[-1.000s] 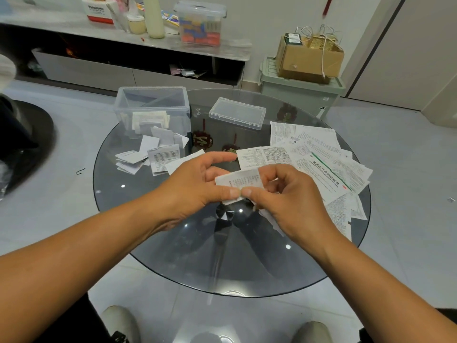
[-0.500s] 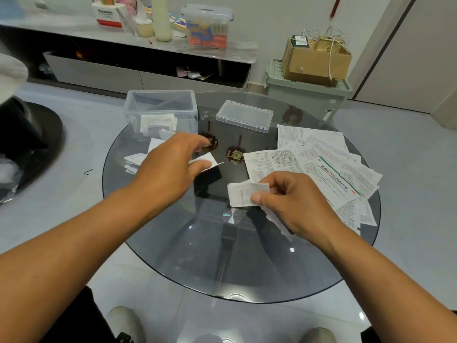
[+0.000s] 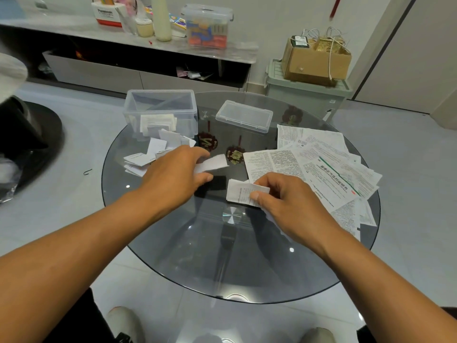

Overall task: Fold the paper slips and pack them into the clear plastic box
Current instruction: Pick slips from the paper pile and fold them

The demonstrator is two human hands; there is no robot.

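My left hand (image 3: 176,173) pinches a small white folded slip (image 3: 214,163) above the round glass table (image 3: 222,256), near a loose pile of folded slips (image 3: 153,154). My right hand (image 3: 284,201) grips a partly folded printed slip (image 3: 241,193) at the table's middle. The clear plastic box (image 3: 160,107) stands open at the back left with a few folded slips inside. Its clear lid (image 3: 243,116) lies to the right of it. A spread of unfolded printed sheets (image 3: 329,174) covers the table's right side.
Two dark red ornaments (image 3: 233,154) show through the glass. Behind the table are a low cabinet (image 3: 123,45) with bottles and a lidded container, a green bin (image 3: 306,95) bearing a cardboard box, and a dark chair base (image 3: 29,137) at left.
My hands came apart. The left hand moved left toward the folded pile and now holds a white slip. The right hand kept the printed slip, lowering it slightly.
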